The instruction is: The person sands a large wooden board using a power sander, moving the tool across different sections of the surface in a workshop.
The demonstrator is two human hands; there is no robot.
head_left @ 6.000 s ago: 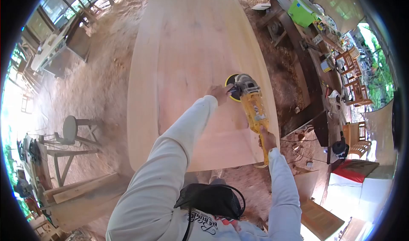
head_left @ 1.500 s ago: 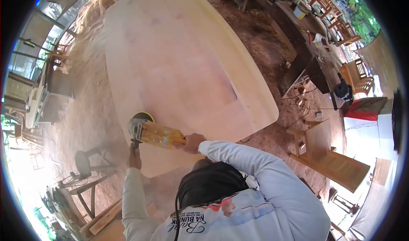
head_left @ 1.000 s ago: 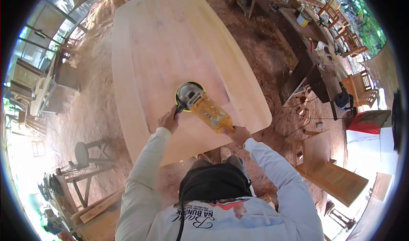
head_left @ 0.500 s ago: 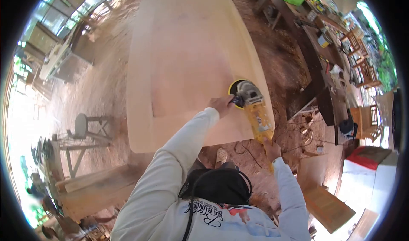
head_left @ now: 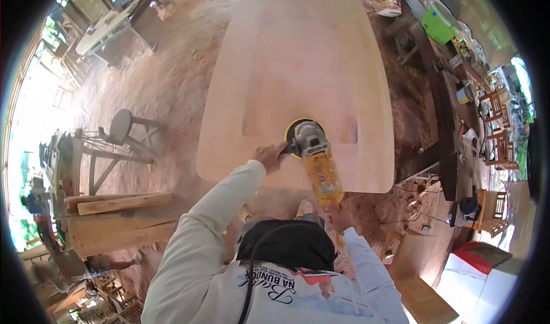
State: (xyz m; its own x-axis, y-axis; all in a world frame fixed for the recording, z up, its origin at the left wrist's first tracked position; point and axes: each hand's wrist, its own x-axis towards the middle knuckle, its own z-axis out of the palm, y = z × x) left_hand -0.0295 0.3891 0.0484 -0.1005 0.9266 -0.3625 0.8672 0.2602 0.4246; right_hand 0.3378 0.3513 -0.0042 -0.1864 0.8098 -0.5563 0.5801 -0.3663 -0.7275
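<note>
A yellow angle grinder (head_left: 322, 172) with a grey gear head and a round, yellow-rimmed sanding disc rests on a large pale wooden tabletop (head_left: 229, 158). My left hand (head_left: 270, 157) is wrapped round the black side handle at the disc's left. Around the rear end of the grinder's body, just off the tabletop's near edge, my right hand (head_left: 340, 221) is closed. The disc's face is hidden against the wood. Darker reddish patches show on the panel close to the disc.
A round-topped stool (head_left: 121, 126) and stacked planks (head_left: 123, 203) are on the left. Along the right runs a dark wooden bench (head_left: 438, 89) with a green container (head_left: 438, 25) and wooden chairs beyond. Cables lie on the dirt floor. A person's leg (head_left: 117, 264) shows at lower left.
Both hands have moved the grinder left across the tabletop, away from its right edge. My view has shifted, so the tabletop appears farther right.
</note>
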